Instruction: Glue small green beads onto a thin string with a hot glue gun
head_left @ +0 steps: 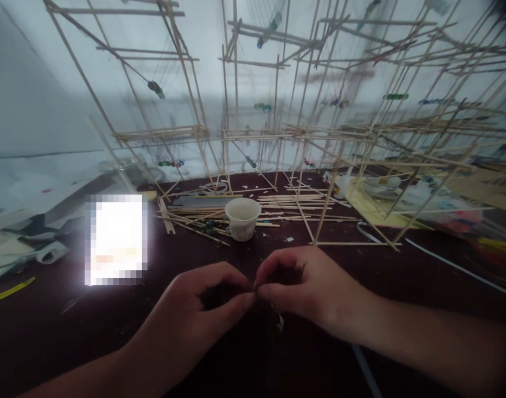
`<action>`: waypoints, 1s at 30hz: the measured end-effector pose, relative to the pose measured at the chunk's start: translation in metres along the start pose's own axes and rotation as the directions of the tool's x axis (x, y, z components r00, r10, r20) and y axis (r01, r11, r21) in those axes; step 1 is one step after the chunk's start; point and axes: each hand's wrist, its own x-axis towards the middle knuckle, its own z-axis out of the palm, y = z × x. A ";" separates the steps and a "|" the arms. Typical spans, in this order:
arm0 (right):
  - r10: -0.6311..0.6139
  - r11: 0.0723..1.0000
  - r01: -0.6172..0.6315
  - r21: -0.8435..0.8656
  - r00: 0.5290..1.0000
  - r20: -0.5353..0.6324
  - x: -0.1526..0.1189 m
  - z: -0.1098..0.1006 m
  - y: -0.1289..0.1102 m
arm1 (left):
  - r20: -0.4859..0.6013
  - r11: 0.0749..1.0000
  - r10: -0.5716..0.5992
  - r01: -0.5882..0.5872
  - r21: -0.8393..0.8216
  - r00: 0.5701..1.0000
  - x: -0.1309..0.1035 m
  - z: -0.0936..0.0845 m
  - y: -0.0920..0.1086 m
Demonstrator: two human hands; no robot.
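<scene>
Two bare hands meet on the near side of a paper cup (241,228), left hand (188,304) and right hand (319,288) nearly touching above the dark table (194,251). The fingers of each are pinched almost closed at thumb and index tips, apparently around a tiny item (255,288), too small to identify, held closer to the wearer than the cup. Such fine work seems to call for light, even pressure, steady wrists and tips kept close, clear of the stick frame (296,132) behind the cup.
</scene>
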 end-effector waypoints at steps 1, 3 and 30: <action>-0.006 1.000 0.006 -0.027 1.000 -0.007 -0.002 0.000 0.000 | 0.002 1.000 -0.003 0.003 -0.009 1.000 0.000 0.000 0.002; -0.009 0.999 0.008 -0.050 1.000 -0.019 -0.004 0.001 0.001 | -0.001 1.000 0.000 0.000 -0.024 1.000 0.001 -0.001 0.004; -0.018 0.986 0.015 0.164 1.000 0.020 0.001 0.001 0.006 | 0.091 0.965 -0.150 0.166 -0.204 0.984 -0.005 0.003 -0.004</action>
